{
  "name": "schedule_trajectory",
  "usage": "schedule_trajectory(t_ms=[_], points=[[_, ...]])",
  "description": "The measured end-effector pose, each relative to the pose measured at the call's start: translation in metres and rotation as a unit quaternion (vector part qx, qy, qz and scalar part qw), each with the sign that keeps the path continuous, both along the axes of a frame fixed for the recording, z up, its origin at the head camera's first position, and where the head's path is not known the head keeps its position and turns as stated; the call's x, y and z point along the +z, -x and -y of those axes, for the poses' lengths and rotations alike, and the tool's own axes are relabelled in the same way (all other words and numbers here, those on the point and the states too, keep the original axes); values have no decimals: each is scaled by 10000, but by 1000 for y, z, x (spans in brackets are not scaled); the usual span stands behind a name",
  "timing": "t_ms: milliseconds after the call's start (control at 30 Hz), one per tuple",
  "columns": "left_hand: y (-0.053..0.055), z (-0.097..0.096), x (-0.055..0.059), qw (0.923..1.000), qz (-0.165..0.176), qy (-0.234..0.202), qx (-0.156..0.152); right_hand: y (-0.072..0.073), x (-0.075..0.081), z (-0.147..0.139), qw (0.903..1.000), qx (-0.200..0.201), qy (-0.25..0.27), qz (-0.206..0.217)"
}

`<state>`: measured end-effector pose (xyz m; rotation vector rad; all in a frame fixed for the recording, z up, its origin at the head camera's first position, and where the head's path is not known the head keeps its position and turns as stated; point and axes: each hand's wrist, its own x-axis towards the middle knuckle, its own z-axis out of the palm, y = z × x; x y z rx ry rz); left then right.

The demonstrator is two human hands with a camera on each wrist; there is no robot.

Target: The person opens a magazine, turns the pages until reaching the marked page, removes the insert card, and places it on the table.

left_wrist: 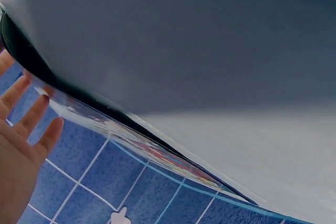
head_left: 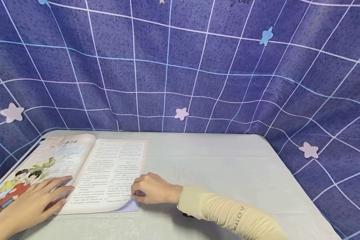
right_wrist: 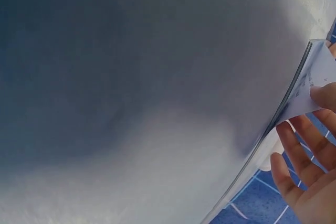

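An open magazine (head_left: 114, 173) lies on the left part of the table, its left page carrying drawn figures and its right page filled with printed text. My left hand (head_left: 39, 201) rests with spread fingers on the lower left page, near the fold. At the lower right corner, my right hand (head_left: 154, 188) pinches the edge of the right page (head_left: 120, 200), which curls up there and shows a pale violet sheet beneath. In the right wrist view, the thumb lies against the bent page (right_wrist: 315, 74).
A light grey cloth covers the table (head_left: 222, 173). Behind it and along the sides hangs a blue curtain (head_left: 156, 76) with a grid of lines and stars. A cream sleeve (head_left: 228, 211) covers the right forearm, with a small dark object (head_left: 187, 215) under its cuff.
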<state>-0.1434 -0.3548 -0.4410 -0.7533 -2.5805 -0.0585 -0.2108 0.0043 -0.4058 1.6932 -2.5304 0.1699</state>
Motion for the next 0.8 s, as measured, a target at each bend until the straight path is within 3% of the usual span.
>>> schedule_trajectory(t_ms=[200, 333, 800], points=[[-4, -7, 2, 9979, 447, -117, 453, 2, 0, 0, 9999, -5, 168, -7], [-6, -8, 3, 9963, 674, -256, 461, 2, 2, 0, 9997, -56, 250, 6], [-6, -11, 5, 9988, 407, -6, 285, 4, 4, 2, 9957, -312, 862, -132]])
